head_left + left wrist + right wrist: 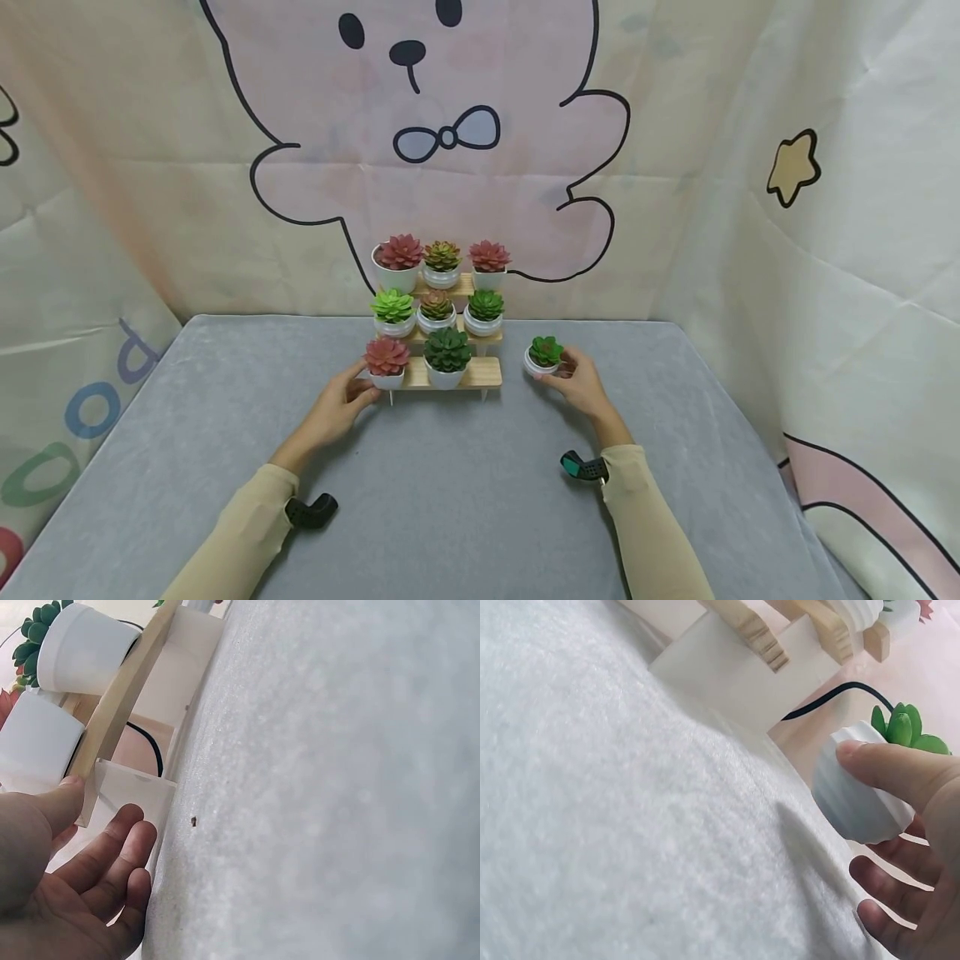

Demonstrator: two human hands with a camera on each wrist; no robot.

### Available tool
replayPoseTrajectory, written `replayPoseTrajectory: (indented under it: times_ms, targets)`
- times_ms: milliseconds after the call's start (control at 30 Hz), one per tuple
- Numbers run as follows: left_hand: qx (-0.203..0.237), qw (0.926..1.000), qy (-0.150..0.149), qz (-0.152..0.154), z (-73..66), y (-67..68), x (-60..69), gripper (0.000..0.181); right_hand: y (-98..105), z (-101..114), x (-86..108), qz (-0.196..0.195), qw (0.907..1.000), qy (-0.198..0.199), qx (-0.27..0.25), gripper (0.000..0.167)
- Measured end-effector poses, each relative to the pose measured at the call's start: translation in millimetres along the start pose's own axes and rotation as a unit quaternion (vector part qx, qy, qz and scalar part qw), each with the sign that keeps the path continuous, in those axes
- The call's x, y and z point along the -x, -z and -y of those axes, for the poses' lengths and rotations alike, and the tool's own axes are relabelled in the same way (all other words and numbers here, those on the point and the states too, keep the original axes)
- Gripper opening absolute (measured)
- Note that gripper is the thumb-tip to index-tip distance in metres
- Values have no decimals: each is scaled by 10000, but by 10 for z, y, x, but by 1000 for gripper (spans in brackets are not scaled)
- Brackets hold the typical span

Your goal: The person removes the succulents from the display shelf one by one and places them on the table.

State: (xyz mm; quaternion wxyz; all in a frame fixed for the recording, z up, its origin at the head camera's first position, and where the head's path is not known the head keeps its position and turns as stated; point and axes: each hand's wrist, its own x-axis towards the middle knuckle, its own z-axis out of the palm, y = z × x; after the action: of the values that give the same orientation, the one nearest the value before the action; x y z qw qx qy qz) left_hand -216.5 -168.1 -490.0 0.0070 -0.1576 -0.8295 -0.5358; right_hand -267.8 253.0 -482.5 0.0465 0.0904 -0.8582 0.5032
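Currently, the small pot [847, 799] between your right fingers is white and round, with slanting grooves on its wall, and from it grows a green succulent [902, 729] with short, thick leaves. It is located to the right of the stand [487, 372], near the lowest step but apart from it. Whether its base touches the cloth, I cannot tell.

Your right hand [583, 387] grips this pot: the thumb presses on the wall from one side, and the other fingers are bent behind and below. Your left hand [341, 406] is at the left end of the lowest board. There the thumb touches the wood just under a white pot with a red succulent [387, 357], and the other fingers are loosely bent beside the white support. If they really grip the stand, I cannot tell.

Next to the red one, on the same board, stands a dark green succulent [447, 348]. The middle step bears three pots, light green, brownish and green; the top step bears also three, of which the outer two are red. Under everything lies a grey cloth [450, 517], and behind hangs a curtain [675, 167] with a pink cartoon animal [525, 192].
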Motion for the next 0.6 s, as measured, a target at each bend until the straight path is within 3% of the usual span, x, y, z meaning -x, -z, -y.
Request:
replayPoseTrajectory:
  times_ms: [167, 433, 600]
  targets:
    - [-22, 10000, 25, -27, 15, 5, -7, 60, 6, -59, -1, -28, 9992, 384, -38, 56]
    - [-65, 10000, 37, -17, 20, -1, -2, 60, 4, -62, -6, 307, 9976, -420, 449, 56]
    - [12, 10000, 8, -21, 23, 1, -1, 60, -7, -58, -21, 347, 9966, -503, 553, 58]
